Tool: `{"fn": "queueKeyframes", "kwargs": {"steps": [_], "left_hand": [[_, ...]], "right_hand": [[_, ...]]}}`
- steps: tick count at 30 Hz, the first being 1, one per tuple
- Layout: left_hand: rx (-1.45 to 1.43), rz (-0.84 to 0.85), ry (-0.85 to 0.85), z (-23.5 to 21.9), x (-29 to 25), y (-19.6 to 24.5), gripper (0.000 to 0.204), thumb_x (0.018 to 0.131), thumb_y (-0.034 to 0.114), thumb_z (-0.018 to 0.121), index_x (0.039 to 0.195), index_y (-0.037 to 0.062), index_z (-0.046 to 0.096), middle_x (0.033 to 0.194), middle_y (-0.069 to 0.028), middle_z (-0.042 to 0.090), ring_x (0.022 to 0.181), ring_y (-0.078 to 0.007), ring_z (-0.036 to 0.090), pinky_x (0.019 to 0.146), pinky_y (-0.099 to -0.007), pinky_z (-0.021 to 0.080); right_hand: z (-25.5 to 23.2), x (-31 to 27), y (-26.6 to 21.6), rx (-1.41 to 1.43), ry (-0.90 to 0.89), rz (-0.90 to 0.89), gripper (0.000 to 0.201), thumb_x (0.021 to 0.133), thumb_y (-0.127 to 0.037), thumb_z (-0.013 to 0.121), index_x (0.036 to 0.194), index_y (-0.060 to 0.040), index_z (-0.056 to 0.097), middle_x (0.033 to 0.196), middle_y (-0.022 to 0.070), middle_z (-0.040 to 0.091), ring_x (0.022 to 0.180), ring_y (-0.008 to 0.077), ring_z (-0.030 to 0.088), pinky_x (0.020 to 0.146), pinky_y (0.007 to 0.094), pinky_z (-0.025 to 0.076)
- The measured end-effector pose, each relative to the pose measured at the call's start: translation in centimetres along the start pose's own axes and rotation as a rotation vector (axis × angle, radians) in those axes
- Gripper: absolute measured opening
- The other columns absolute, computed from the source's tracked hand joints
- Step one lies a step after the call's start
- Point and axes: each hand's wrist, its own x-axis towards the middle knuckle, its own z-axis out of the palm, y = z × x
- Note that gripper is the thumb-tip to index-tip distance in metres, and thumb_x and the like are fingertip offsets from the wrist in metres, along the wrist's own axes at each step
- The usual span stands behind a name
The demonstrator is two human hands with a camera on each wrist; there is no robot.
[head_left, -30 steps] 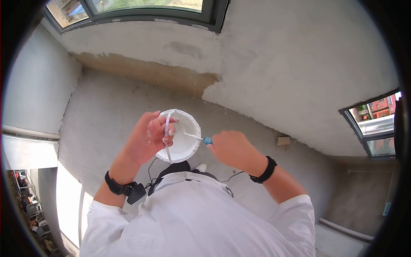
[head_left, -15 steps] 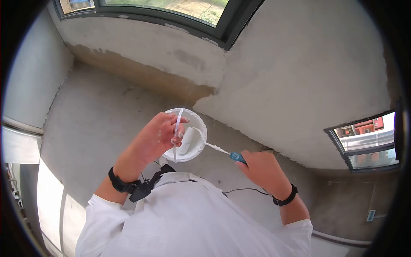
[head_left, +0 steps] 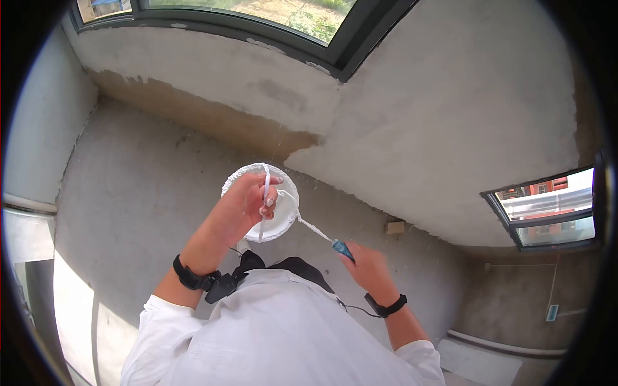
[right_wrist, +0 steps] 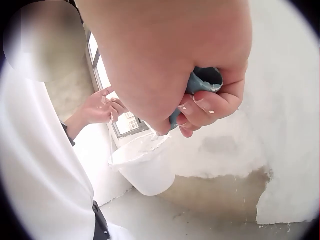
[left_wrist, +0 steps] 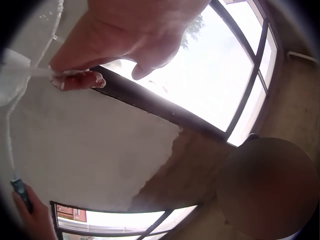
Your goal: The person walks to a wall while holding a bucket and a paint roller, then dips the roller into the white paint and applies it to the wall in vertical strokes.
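My right hand point(head_left: 372, 270) is wrapped round the handle point(head_left: 343, 249); ahead of it the rod point(head_left: 315, 229) runs across the rim of the bucket point(right_wrist: 150, 177). My left hand point(head_left: 239, 204) has its fingers curled round the bail point(head_left: 262, 222), with the bucket just below. I cannot make out the rod's far end inside.

The bucket seems to hang from my left grip alone, so tugging the rod against the rim could swing or tip it, slopping white stuff onto my shirt point(head_left: 277, 334), just behind both hands. White smears on my left fingers could let the thin bail slip, dropping everything on the floor point(head_left: 135, 174).
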Motion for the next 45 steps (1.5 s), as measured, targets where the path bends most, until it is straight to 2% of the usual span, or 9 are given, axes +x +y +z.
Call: {"fn": "queueKeyframes", "kwargs": {"steps": [9, 19, 22, 25, 31, 37, 40, 43, 45], "left_hand": [[-0.060, 0.051, 0.115, -1.6, 0.2, -0.2, 0.042, 0.099, 0.039, 0.051, 0.118, 0.0017, 0.057, 0.075, 0.0005, 0.055, 0.064, -0.0100, 0.047, 0.072, -0.0281, 0.041], [-0.078, 0.181, 0.224, 2.0, -0.9, -2.0, 0.045, 0.097, 0.045, 0.049, 0.114, 0.0041, 0.056, 0.073, 0.0014, 0.052, 0.064, -0.0101, 0.044, 0.072, -0.0280, 0.040], [0.000, 0.236, 0.300, 2.3, -0.8, -3.1, 0.046, 0.096, 0.045, 0.049, 0.115, 0.0043, 0.056, 0.073, 0.0027, 0.052, 0.065, -0.0100, 0.044, 0.071, -0.0278, 0.040], [-0.011, 0.262, 0.365, 3.2, -1.4, -3.1, 0.045, 0.096, 0.045, 0.049, 0.115, 0.0041, 0.056, 0.073, 0.0035, 0.051, 0.065, -0.0100, 0.043, 0.071, -0.0277, 0.040], [0.002, 0.283, 0.427, 4.0, -2.7, -4.4, 0.045, 0.097, 0.044, 0.047, 0.114, 0.0041, 0.055, 0.073, 0.0040, 0.051, 0.065, -0.0102, 0.042, 0.070, -0.0271, 0.038], [-0.044, 0.345, 0.408, 2.5, -4.1, -3.5, 0.046, 0.097, 0.045, 0.045, 0.114, 0.0039, 0.055, 0.073, 0.0041, 0.051, 0.066, -0.0105, 0.042, 0.070, -0.0276, 0.039], [-0.057, 0.381, 0.418, 1.3, -6.2, -2.2, 0.046, 0.097, 0.046, 0.045, 0.113, 0.0039, 0.055, 0.073, 0.0041, 0.051, 0.066, -0.0104, 0.042, 0.071, -0.0282, 0.039], [-0.118, 0.370, 0.402, -0.3, -8.3, -1.4, 0.046, 0.097, 0.046, 0.045, 0.112, 0.0041, 0.055, 0.075, 0.0031, 0.051, 0.066, -0.0108, 0.042, 0.071, -0.0289, 0.040], [-0.155, 0.391, 0.366, -2.4, -10.2, -0.6, 0.046, 0.098, 0.045, 0.045, 0.113, 0.0035, 0.055, 0.075, 0.0021, 0.051, 0.067, -0.0114, 0.043, 0.071, -0.0293, 0.040]], "right_hand": [[2.4, 5.7, 1.6, 0.110, -0.029, -0.173, 0.026, 0.098, -0.031, 0.062, 0.115, -0.0112, 0.063, 0.089, 0.0146, 0.069, 0.077, 0.0371, 0.066, 0.065, 0.0460, 0.052], [-0.3, 9.2, 4.8, 0.107, -0.116, -0.285, 0.024, 0.097, -0.028, 0.064, 0.113, -0.0108, 0.064, 0.086, 0.0143, 0.068, 0.077, 0.0381, 0.065, 0.063, 0.0467, 0.051], [-0.8, 10.2, 6.2, 0.187, -0.076, -0.435, 0.024, 0.096, -0.028, 0.064, 0.113, -0.0105, 0.065, 0.085, 0.0150, 0.068, 0.075, 0.0385, 0.065, 0.063, 0.0470, 0.051], [-0.8, 11.8, 7.2, 0.252, -0.201, -0.443, 0.027, 0.094, -0.026, 0.067, 0.116, -0.0101, 0.066, 0.091, 0.0169, 0.069, 0.082, 0.0377, 0.067, 0.068, 0.0449, 0.052], [-0.5, 13.2, 7.3, 0.319, -0.160, -0.604, 0.028, 0.094, -0.024, 0.068, 0.117, -0.0085, 0.067, 0.088, 0.0184, 0.069, 0.080, 0.0381, 0.067, 0.068, 0.0448, 0.052], [-0.7, 14.3, 5.3, 0.287, -0.135, -0.626, 0.031, 0.093, -0.023, 0.069, 0.120, -0.0081, 0.067, 0.086, 0.0191, 0.069, 0.077, 0.0384, 0.066, 0.068, 0.0445, 0.052], [-1.5, 14.6, 2.9, 0.255, -0.279, -0.522, 0.031, 0.094, -0.023, 0.069, 0.120, -0.0077, 0.067, 0.087, 0.0191, 0.069, 0.077, 0.0382, 0.066, 0.069, 0.0438, 0.052], [-0.6, 14.8, -0.1, 0.187, -0.193, -0.594, 0.031, 0.094, -0.023, 0.068, 0.121, -0.0071, 0.067, 0.087, 0.0194, 0.069, 0.077, 0.0383, 0.066, 0.069, 0.0432, 0.052], [0.1, 14.5, -2.5, 0.200, -0.263, -0.554, 0.031, 0.094, -0.023, 0.068, 0.121, -0.0071, 0.067, 0.088, 0.0195, 0.069, 0.078, 0.0383, 0.066, 0.069, 0.0427, 0.052]]}}
